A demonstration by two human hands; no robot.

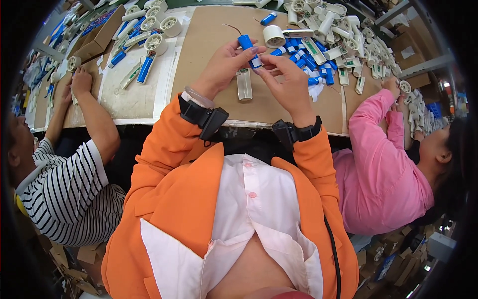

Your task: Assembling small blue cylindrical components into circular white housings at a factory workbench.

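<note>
One blue cylinder (246, 43) is up in the upper middle of the head view, tilted, its wire lead (232, 27) trailing toward the upper left. The left grip (225, 63) pinches it between thumb and fingers. The right grip (288, 78) has thumb and forefinger at the lower end, beside a white patch (256, 63); whether they pinch or merely touch it, I cannot tell. Below, nearer the frame's centre, a pale open casing (244, 85) lies on the brown surface (204, 47).

To work that end well, I would let the left grip do the steadying and leave the finer touch to the right fingertips, smoothing gently rather than squeezing. Keeping the lead clear of the fingers should spare it a tug. Loose blue cylinders (309, 60) crowd the upper right, so elbow room there looks tight.
</note>
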